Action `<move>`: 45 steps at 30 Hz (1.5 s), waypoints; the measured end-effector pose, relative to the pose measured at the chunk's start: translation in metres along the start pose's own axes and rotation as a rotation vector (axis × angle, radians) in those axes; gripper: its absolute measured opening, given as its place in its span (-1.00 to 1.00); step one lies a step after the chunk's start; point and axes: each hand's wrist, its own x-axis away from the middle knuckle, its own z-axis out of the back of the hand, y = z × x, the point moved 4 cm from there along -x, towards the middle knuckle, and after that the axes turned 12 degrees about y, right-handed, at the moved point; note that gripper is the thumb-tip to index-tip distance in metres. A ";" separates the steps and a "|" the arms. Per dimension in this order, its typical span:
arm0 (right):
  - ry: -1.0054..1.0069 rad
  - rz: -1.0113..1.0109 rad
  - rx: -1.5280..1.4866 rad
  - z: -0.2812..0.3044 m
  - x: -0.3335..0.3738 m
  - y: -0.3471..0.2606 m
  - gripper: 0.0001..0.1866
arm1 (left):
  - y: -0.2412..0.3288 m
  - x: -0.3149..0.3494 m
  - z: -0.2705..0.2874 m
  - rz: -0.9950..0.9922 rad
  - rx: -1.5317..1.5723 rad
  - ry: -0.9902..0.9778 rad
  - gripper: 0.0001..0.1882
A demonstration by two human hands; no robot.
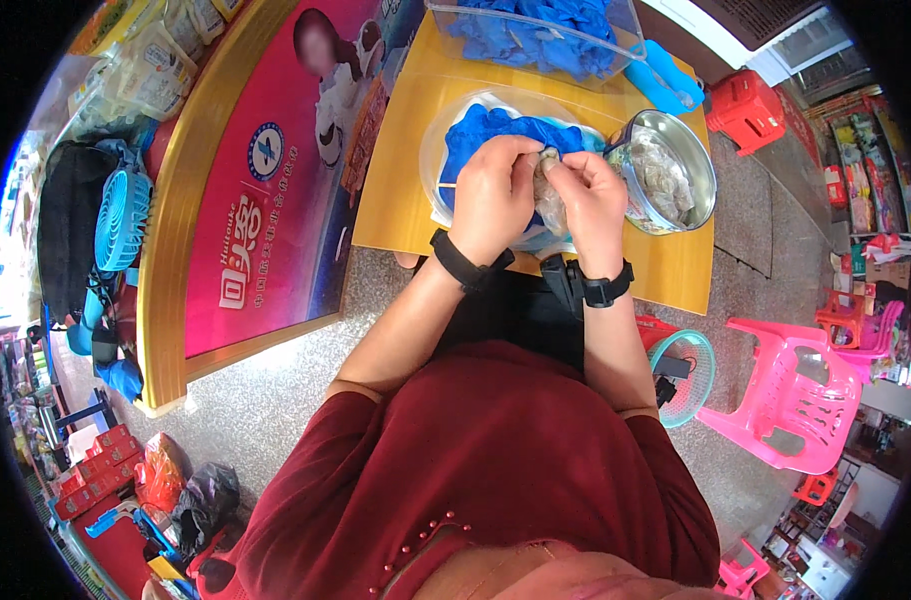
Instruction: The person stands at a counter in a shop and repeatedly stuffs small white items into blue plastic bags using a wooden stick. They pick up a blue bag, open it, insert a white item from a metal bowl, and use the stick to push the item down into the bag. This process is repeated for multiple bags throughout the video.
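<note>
Over the near edge of a bowl, both hands meet with fingertips closed on a small, crumpled, see-through plastic bundle (pixel 548 203). My left hand (pixel 490 195) pinches it at the top from the left. From the right, my right hand (pixel 591 203) holds it between thumb and fingers, and the rest hangs below. What the bundle contains cannot be made out. Behind the hands, blue crumpled sheet material (pixel 495 127) fills the round pale bowl (pixel 430 150). Beside my right hand stands a round metal tin (pixel 712 195) with several similar see-through bundles (pixel 663 175).
The yellow table (pixel 400 180) also carries a clear bin (pixel 535 78) of blue pieces and a bright blue object (pixel 663 78). A pink-panelled counter (pixel 265 200) stands at left. To the right are a teal basket (pixel 683 410), a pink chair (pixel 790 400) and red stools (pixel 747 110).
</note>
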 end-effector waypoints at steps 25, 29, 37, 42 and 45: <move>-0.135 0.069 -0.155 -0.010 0.013 -0.023 -0.69 | -0.014 0.000 -0.002 0.594 0.341 -0.005 -0.90; -0.091 0.164 -0.190 -0.005 0.013 -0.032 -0.73 | -0.011 0.002 -0.004 0.545 0.313 -0.119 -0.91; -0.015 0.150 0.115 -0.001 0.010 -0.022 -0.69 | -0.009 0.004 -0.007 0.639 0.499 -0.094 -0.90; -0.139 0.020 0.094 -0.003 0.021 -0.040 -0.67 | -0.013 0.003 -0.006 0.539 0.375 -0.095 -0.89; -0.168 -0.065 0.060 0.000 0.021 -0.040 -0.74 | -0.012 0.001 -0.005 0.588 0.408 -0.109 -0.88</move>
